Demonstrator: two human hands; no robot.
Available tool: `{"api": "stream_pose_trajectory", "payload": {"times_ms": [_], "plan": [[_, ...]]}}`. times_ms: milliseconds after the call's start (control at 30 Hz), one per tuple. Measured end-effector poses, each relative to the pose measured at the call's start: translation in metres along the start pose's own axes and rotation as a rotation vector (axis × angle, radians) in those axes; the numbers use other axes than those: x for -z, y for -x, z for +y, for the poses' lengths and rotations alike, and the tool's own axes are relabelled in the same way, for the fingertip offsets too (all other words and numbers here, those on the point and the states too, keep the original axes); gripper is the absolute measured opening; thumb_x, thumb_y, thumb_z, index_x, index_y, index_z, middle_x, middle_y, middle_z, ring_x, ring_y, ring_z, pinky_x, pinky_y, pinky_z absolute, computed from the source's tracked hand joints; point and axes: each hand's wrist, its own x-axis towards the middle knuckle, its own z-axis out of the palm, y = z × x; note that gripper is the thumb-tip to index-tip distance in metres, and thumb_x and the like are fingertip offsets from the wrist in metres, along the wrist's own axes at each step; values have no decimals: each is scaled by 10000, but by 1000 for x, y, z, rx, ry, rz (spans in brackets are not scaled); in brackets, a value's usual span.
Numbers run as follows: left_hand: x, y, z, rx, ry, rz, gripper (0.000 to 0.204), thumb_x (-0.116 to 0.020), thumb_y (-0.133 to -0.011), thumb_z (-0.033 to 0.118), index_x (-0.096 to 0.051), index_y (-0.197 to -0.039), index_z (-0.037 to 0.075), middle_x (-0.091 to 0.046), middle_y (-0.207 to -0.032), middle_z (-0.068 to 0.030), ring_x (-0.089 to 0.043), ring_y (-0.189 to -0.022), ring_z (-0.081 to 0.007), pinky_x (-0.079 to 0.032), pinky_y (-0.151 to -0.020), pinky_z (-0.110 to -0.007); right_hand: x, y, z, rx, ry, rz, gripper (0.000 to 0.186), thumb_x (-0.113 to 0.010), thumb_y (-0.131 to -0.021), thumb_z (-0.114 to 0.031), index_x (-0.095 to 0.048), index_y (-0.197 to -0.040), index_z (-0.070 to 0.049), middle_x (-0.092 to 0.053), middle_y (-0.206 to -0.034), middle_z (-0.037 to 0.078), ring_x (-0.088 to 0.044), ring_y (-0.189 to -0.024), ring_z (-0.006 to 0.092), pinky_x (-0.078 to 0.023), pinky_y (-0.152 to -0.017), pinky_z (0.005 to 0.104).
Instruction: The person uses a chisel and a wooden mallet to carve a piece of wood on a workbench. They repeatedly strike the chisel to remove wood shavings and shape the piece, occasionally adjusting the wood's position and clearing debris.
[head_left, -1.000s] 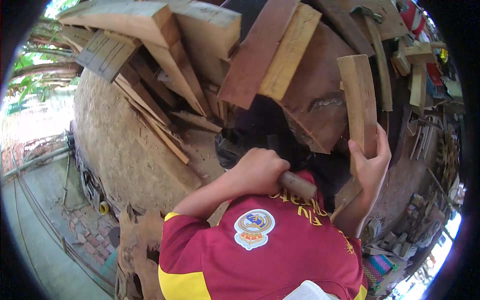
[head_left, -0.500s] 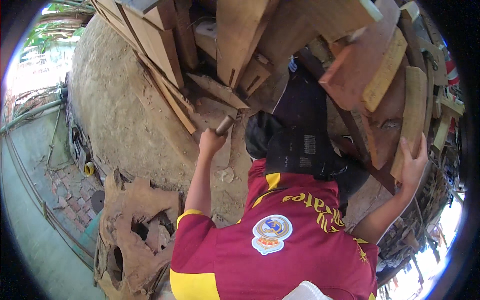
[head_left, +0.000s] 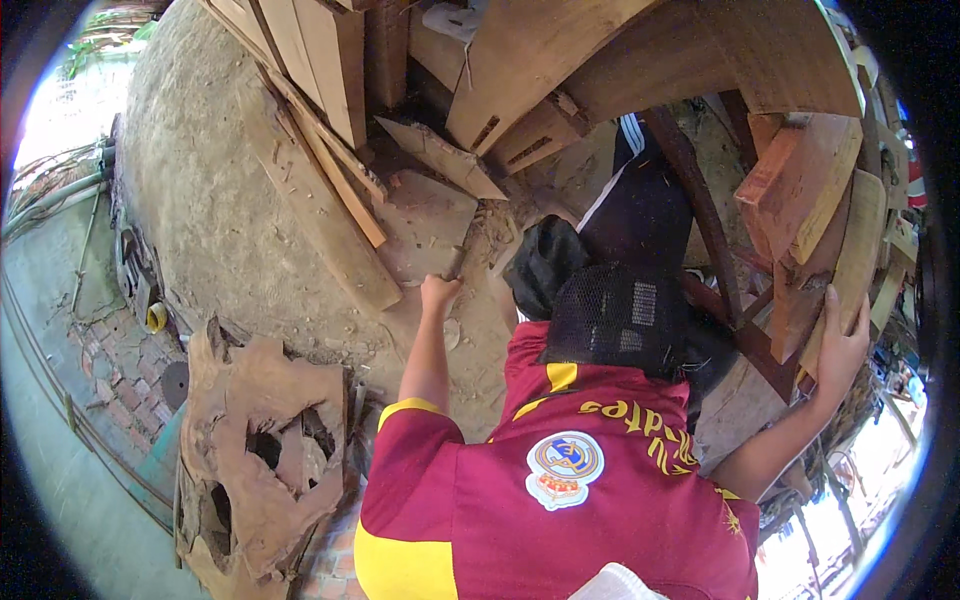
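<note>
- Our left hand [head_left: 440, 292] was closed in a fist around a short brown cylindrical rod [head_left: 457, 262], whose blunt end stuck out past our knuckles, pointing away from us.
- We had that arm stretched forward, so that the rod hung over the dusty tan earth floor [head_left: 190, 180]; we could not tell whether it touched down.
- Our right hand [head_left: 842, 350] had a narrow hold on the lower end of a long light-brown wooden board [head_left: 862, 235], one digit across its face and the others by its right edge.
- We had the board slanting upward at our far right, just beside a yellowish wooden plank [head_left: 825, 215] and a thick reddish-brown wooden block [head_left: 770, 190].
- Ahead of our left hand, thin orange-brown wooden slats [head_left: 335, 185] slanted down to the floor, near a flat dusty plank [head_left: 320, 230].
- Farther forward we had a pale brown board with narrow slots [head_left: 545, 135].
- Between our arms lay our maroon jersey with yellow trim [head_left: 490, 500], and beyond it a piece of black mesh fabric [head_left: 600, 320].
- At our lower left sat a gnarled brown root slab [head_left: 265, 390] with ragged holes, well apart from both hands.
</note>
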Motion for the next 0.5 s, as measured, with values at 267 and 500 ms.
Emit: {"api": "stream_pose_trajectory", "payload": {"times_ms": [267,500], "plan": [[29,27,64,-239,-75,140,383,-721,-717,309,-707,-926,-12,-682,-813,-249,-686,-834,-383,-527,-754,-428,4,19,-21,7,-9,64,764,-712,-842,-453,-453,-1389,13,-501,-1386,233,-493,-1281,338,-360,-1072,386],[88,81,163,-974,198,289,279,-758,-829,198,-629,-697,-11,-564,-579,-26,-458,-563,-77,-420,-518,-318,10,31,-54,24,-240,69,728,-749,-814,-303,-440,-1392,16,-567,-1280,265,-561,-1199,367,-422,-1016,384]]}}
